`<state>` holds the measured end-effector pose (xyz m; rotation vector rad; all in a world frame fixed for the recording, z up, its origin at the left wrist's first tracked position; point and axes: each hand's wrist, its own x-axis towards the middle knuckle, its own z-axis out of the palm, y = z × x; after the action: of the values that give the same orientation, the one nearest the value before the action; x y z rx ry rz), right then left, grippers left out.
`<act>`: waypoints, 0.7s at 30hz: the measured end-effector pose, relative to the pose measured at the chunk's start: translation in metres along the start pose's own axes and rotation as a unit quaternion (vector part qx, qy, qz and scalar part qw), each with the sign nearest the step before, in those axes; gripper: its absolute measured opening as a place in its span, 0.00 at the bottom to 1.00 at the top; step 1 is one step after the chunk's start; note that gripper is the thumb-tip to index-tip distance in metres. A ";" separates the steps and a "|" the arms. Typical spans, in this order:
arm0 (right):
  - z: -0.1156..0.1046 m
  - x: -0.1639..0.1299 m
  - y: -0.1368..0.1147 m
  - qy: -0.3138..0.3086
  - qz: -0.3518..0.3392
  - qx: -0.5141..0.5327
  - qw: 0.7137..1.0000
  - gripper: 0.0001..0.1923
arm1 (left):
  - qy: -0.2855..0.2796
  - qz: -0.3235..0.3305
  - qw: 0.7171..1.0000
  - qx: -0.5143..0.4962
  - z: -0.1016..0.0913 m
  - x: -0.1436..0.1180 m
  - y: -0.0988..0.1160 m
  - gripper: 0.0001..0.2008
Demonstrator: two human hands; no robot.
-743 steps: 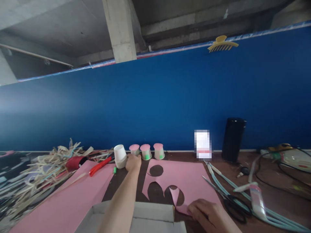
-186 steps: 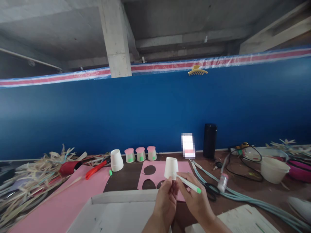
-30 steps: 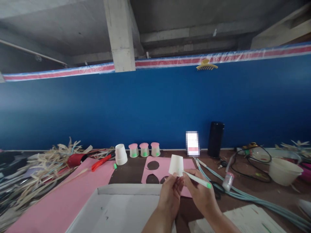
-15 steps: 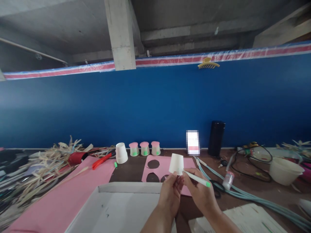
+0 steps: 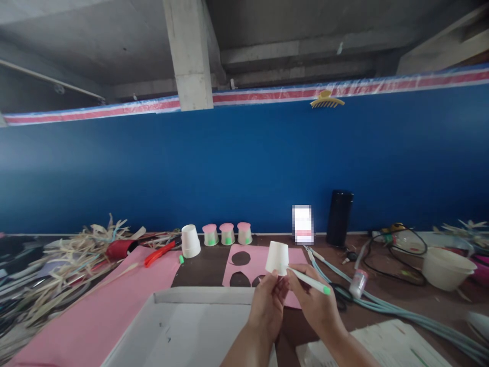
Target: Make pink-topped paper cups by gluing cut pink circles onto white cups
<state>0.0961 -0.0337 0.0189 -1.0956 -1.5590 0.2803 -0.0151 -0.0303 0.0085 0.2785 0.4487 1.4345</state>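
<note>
While three pink-topped paper cups [image 5: 227, 234] appear finished, our left grip [image 5: 267, 300] holds an untopped white cup [image 5: 277, 255], right grip [image 5: 317, 303] a green-ended marker [image 5: 311, 281].

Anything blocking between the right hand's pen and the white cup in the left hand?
Nothing visible. The pen in the right hand runs straight to the white cup's lower right side; tip contact is too small to confirm. The left hand holds the cup from below.
</note>
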 end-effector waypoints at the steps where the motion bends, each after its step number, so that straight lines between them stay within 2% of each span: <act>1: 0.000 0.000 0.000 -0.002 0.000 0.000 1.000 0.08 | 0.003 0.000 1.000 0.001 0.000 0.000 0.000 0.02; 21: 0.001 0.001 0.000 0.011 -0.021 -0.024 0.999 0.10 | 0.005 -0.009 1.000 0.004 0.001 -0.001 0.000 0.02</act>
<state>0.0957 -0.0326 0.0192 -1.0981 -1.5749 0.2019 -0.0147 -0.0310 0.0090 0.2721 0.4637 1.4172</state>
